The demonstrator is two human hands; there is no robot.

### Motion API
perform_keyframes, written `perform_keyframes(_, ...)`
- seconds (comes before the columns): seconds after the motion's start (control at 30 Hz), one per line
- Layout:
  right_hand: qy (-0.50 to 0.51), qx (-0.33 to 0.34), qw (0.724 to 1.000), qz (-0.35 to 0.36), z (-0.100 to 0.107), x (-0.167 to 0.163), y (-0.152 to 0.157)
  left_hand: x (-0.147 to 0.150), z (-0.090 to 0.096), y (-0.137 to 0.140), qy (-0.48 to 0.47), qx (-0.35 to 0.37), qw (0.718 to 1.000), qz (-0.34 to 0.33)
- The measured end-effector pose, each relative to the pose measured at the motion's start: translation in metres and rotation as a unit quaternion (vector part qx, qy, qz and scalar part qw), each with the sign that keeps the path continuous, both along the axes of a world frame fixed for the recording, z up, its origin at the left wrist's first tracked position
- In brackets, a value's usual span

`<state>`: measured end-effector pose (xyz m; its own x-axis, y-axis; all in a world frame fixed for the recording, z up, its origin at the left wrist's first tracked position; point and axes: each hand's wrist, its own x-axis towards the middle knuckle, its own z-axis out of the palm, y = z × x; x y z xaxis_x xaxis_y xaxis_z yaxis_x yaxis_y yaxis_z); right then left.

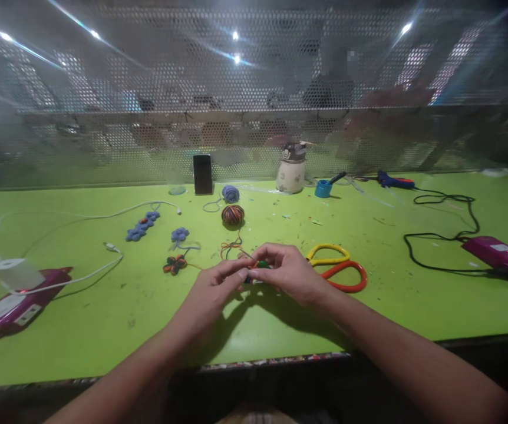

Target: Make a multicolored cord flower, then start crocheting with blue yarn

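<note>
Above the middle of the table, my two hands meet with fingertips pinched together. In my right hand (290, 272) is a crochet hook (263, 265) with a green grip, its thin metal shaft pointing up and left. A small multicoloured crochet piece (248, 279) is pinched in my left hand (221, 281), mostly covered by fingers. Variegated yarn trails behind the hands to a dark multicoloured yarn ball (233, 215). Left of my left hand lies a multicoloured crochet flower (175, 265). Scissors (345, 277) with yellow and orange handles lie beside my right hand, blades hidden.
Behind lie a blue-purple yarn ball (230, 194), a crochet flower (180, 234) and a joined flower strip (142, 226). A phone (203, 175), bottle (291, 171) and blue pot (323, 188) stand farther back. Purple power strips (501, 256) with cables flank both sides.
</note>
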<state>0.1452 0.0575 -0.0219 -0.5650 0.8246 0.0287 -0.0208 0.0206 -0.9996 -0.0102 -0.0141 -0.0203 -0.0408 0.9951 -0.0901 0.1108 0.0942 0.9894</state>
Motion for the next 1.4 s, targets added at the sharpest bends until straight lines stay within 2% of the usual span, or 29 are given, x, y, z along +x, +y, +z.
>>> perform_keyframes(0.1, -0.009, 0.001, 1.0, 0.011, 0.0, 0.001, -0.001, -0.006, 0.004, 0.0, 0.116, 0.042, 0.992, -0.019)
perform_keyframes(0.23, -0.024, -0.017, 0.999, 0.027, 0.001, 0.003, 0.0, -0.01, 0.002, 0.002, 0.162, 0.086, 0.983, -0.029)
perform_keyframes(0.37, -0.013, -0.024, 0.999, 0.037, -0.002, 0.003, 0.001, -0.008, 0.003, 0.006, 0.172, 0.096, 0.98, -0.02)
perform_keyframes(0.5, -0.022, -0.021, 0.999, 0.032, -0.006, 0.001, 0.003, -0.005, 0.006, 0.009, 0.173, 0.078, 0.981, -0.028)
perform_keyframes(0.67, -0.009, -0.039, 0.997, 0.059, -0.002, 0.003, 0.005, -0.007, 0.007, 0.013, 0.113, 0.026, 0.992, -0.041)
perform_keyframes(0.83, -0.007, -0.042, 0.995, 0.085, 0.004, 0.007, 0.009, -0.012, 0.013, 0.02, 0.08, 0.012, 0.995, -0.055)
perform_keyframes(1.03, -0.062, 0.06, 0.995, 0.052, -0.003, 0.006, 0.011, -0.016, 0.007, 0.03, 0.013, -0.06, 0.995, -0.082)
perform_keyframes(1.23, -0.086, 0.139, 0.986, 0.032, -0.005, 0.006, 0.009, -0.017, -0.008, 0.033, -0.03, -0.057, 0.996, -0.066)
perform_keyframes(1.33, -0.104, 0.218, 0.97, -0.007, -0.008, 0.006, 0.008, -0.016, -0.008, 0.033, -0.03, -0.053, 0.997, -0.049)
perform_keyframes(1.4, -0.111, 0.301, 0.946, -0.048, -0.011, 0.005, 0.007, -0.015, -0.007, 0.033, -0.025, -0.051, 0.998, -0.039)
